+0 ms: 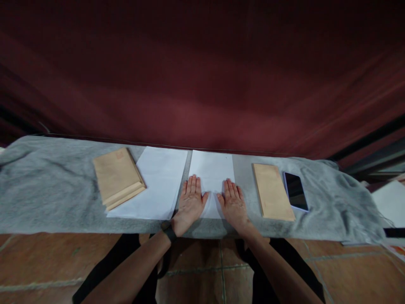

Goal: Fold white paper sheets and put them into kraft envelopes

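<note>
A white sheet of paper point(212, 169) lies in front of me on the grey cloth. My left hand point(191, 199) rests flat on its left edge, fingers stretched out and pointing away from me. On the right edge, my right hand point(233, 204) lies palm down in the same way, its thumb turned inward. Between the two hands the near part of the sheet shows a faint crease. Just left of this sheet are more white sheets point(158, 181), partly covered by a stack of brown envelopes point(117, 175). Neither hand grips anything.
Right of my hands lies a second pile of brown envelopes point(274, 192), with a phone point(296, 192) in a light purple case beside it. A wrinkled grey cloth point(57, 185) covers the narrow surface. Behind it rises a dark red backdrop point(202, 93); below are floor tiles point(47, 261).
</note>
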Tool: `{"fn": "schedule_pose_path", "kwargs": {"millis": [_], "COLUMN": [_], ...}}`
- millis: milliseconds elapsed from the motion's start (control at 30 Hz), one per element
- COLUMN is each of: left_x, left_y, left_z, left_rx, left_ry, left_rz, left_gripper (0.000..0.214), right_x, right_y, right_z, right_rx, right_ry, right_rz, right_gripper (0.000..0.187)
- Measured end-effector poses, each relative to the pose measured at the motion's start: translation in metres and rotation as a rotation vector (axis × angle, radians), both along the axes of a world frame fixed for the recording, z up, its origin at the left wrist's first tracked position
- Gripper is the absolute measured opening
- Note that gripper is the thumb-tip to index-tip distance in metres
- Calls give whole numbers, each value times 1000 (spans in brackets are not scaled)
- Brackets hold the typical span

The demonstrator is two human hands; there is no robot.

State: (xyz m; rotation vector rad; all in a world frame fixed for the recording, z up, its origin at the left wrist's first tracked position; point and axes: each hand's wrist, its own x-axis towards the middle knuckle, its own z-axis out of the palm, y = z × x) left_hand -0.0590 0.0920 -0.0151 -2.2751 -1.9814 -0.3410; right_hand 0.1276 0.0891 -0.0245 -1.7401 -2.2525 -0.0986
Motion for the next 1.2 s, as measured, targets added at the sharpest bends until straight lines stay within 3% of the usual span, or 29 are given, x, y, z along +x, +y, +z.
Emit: {"fn": "schedule_pose_path", "kwargs": {"millis": [367,700,1200], "left_x": [3,21,10], "left_y": [1,-10,-6], "left_z": [2,4,-1], "left_rx": [16,-42,-40], "left_ry": [-43,-66,5], "left_rz": [-24,-276,-167], "left_gripper": [66,54,59], "right_x": [0,-8,-9], "right_y": [0,2,-1], "right_z": [1,4,4], "right_rx": [-19,-50,-23], "right_ry": [22,40,21], "right_rz": [1,89,38], "right_gripper": [60,54,53]}}
